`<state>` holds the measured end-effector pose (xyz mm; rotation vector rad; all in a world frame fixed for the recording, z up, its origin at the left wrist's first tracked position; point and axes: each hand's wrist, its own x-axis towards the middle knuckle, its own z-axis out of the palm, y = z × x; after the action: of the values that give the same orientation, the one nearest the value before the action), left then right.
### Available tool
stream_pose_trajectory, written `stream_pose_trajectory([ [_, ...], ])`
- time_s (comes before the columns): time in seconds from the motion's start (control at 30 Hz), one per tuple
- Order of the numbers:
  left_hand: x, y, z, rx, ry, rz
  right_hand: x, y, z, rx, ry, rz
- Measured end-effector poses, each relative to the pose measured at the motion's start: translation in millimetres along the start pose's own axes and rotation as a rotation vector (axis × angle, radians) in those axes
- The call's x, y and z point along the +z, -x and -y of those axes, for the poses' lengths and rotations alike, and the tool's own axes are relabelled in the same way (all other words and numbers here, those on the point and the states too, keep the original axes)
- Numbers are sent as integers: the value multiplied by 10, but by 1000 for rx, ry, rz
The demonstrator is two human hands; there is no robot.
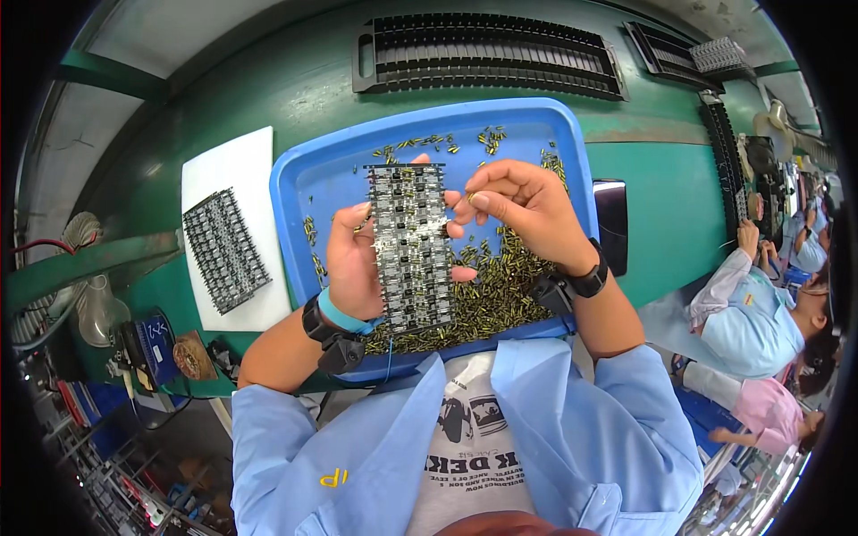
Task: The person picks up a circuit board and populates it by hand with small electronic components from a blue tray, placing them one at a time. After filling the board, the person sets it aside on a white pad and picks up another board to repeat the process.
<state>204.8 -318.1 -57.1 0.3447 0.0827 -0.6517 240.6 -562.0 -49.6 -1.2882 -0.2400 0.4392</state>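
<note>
Circuit panel [411, 250] over the tray [420, 123], board [237, 165] left, rack [492, 58] behind.

Black lettering runs across the front of the grey T-shirt [460, 438], between the open edges of the light blue jacket [585, 438]: one bold, large line, with several rows of much smaller capitals beside it and a dark printed graphic [472, 416] near them. The jacket's edges cut the large line off at both ends (the smallest rows are partly blurred, too). On the jacket's chest, at the wearer's left, stand a couple of yellow letters [334, 479]. Pale marks, seemingly handwritten, show on the dark box [155, 348] at the far left. A co-worker's pale blue top [737, 322] bears a small orange mark, too tiny to read.
</note>
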Motion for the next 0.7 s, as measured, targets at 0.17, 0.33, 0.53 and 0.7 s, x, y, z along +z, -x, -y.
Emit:
stream_pose_trajectory([
  [0.17,-15,9,7,-25,-3,2,-17,-12,-66,-93,200,-43],
  [0.33,44,22,71,-156,46,43,125,-11,-64,-202,299,-99],
  [0.53,20,55,71,-244,-5,74,230,-13,-107,-345,455,-123],
  [0.7,48,69,76,-225,25,41,238,10,-134,-317,440,-180],
])
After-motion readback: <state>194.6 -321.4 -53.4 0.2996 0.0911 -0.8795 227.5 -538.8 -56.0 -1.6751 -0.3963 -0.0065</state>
